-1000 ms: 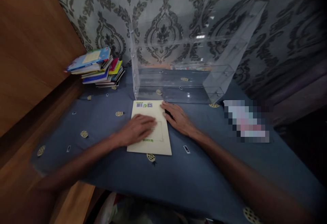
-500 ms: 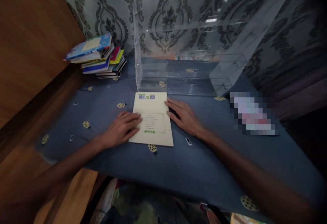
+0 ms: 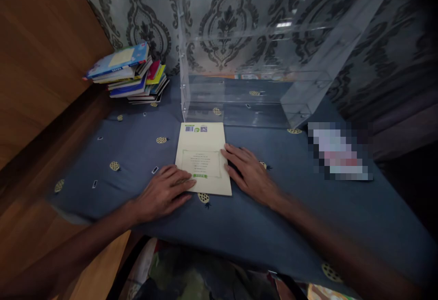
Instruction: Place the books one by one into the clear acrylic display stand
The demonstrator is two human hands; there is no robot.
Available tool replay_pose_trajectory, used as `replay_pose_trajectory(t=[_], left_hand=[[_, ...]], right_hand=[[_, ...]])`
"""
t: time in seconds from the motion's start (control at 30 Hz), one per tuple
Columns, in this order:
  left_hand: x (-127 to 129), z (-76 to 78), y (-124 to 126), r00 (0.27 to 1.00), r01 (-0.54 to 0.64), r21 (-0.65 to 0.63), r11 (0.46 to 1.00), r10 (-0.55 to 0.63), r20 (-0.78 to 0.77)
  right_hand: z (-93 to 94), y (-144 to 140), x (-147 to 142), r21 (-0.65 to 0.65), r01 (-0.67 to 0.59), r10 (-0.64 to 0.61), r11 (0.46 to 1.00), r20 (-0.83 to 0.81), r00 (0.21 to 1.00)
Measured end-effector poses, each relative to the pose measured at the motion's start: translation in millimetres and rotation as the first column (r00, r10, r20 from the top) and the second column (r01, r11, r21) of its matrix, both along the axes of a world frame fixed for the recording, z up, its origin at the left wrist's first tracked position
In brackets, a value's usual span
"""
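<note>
Both flat hands [image 3: 163, 193] [image 3: 249, 176] flank a matte cream rectangular booklet [image 3: 204, 154].

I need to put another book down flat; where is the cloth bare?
Bare blue cloth lies between the stacked colourful books and the left hand, and right of the right hand. Crowded around the cream booklet and clear acrylic case.

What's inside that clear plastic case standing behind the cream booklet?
The clear case looks empty: through its walls only the blue cloth and patterned wallpaper show. Its top is out of frame.
</note>
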State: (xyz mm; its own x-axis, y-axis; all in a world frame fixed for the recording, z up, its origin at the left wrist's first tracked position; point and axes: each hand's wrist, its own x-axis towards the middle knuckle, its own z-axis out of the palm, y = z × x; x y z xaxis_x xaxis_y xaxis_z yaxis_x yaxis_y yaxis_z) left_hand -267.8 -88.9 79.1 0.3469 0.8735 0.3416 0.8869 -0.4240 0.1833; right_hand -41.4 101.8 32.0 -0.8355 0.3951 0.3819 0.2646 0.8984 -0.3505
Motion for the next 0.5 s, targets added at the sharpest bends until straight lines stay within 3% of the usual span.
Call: replay_pose_trajectory(t=[0.23, 0.5], left_hand=[[7.4, -5.9, 15.4, 0.993, -0.112, -0.093, 0.989, 0.115, 0.027], [6.4, 0.3, 17.3, 0.985, -0.166, -0.149, 0.975, 0.171, 0.017]], right_hand=[[7.3, -32.6, 14.1, 0.122, 0.001, 0.007, 0.992, -0.062, 0.998], [20.4, -78.2, 21.1, 0.052, -0.025, 0.027, 0.998, -0.028, 0.999]])
